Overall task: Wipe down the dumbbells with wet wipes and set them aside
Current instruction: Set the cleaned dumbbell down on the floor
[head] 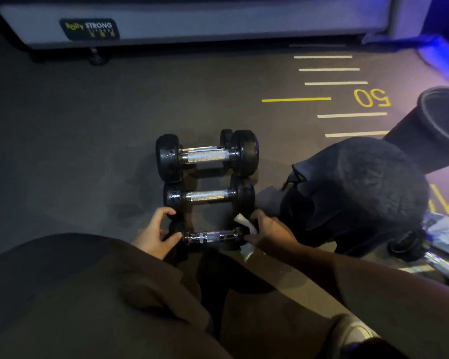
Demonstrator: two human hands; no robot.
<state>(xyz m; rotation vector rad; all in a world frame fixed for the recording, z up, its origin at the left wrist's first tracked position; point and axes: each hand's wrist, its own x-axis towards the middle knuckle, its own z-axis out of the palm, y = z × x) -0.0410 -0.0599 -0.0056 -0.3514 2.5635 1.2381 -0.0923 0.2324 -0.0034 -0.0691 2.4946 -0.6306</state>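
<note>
Black dumbbells with chrome handles lie in a row on the dark gym floor. The nearest dumbbell [210, 237] sits between my hands. My left hand [156, 233] grips its left head, fingers curled over the top. My right hand [267, 233] holds a white wet wipe [245, 224] pressed against its right head. Behind it lie a middle dumbbell [208, 196] and a larger far dumbbell [208, 155], with another partly hidden behind that one.
A person's dark cap and head [360, 193] leans in at the right. A black bin [443, 117] stands far right. A grey machine base [192, 24] runs along the top. Another dumbbell [430, 257] and plastic packaging [443, 229] lie at the right edge.
</note>
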